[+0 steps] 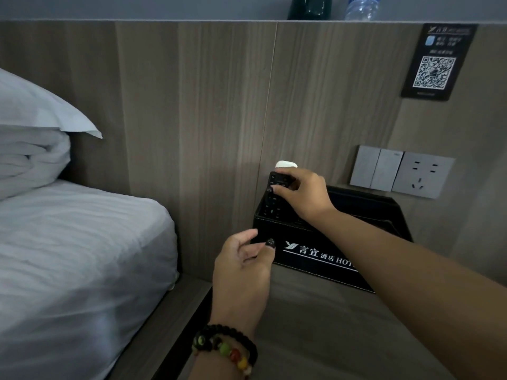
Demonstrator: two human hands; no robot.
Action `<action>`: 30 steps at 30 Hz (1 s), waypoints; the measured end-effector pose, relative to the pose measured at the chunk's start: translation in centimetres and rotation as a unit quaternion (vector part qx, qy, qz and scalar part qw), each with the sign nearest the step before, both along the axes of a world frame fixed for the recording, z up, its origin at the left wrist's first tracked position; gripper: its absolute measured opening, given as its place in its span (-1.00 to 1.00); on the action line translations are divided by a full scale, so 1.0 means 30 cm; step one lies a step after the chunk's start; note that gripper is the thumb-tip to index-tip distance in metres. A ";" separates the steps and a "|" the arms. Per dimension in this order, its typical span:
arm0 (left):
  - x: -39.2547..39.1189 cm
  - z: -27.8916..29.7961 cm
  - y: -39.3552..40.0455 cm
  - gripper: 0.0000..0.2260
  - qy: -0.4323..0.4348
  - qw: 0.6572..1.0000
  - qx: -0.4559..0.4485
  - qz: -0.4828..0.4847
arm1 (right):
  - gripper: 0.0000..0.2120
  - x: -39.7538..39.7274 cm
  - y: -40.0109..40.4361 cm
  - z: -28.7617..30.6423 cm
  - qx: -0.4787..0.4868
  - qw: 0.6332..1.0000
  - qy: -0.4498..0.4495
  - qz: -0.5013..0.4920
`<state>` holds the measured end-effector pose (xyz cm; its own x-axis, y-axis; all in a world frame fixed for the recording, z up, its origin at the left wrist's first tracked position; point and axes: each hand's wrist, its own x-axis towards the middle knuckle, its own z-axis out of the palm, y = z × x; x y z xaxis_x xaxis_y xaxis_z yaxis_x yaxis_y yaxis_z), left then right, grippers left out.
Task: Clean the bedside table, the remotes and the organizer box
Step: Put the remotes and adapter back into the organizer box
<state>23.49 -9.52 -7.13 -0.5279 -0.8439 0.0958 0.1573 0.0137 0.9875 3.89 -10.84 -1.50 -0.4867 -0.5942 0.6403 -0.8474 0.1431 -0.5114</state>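
Hotel bedroom: white-sheeted bed (68, 256), hotel-branded organizer box (315, 253), QR placard (436, 61).

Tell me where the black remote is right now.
In the head view, the black button-covered remote stands upright in the left end of the black leather organizer box, right of centre, pinched at its top by the right hand.

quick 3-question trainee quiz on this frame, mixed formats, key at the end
1. True or false: the right hand grips the black remote standing in the organizer box.
2. Where is the left hand? A) on the pillow B) at the box's left front corner C) on the wall switches
3. Fill in: behind the black remote stands a ____ remote.

Key: 1 true; 2 B; 3 white
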 end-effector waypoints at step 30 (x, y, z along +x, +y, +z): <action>-0.105 -0.013 0.155 -0.63 -0.112 0.959 -0.253 -0.059 | -0.32 -0.140 0.789 -0.161 0.185 0.953 -0.183 -0.155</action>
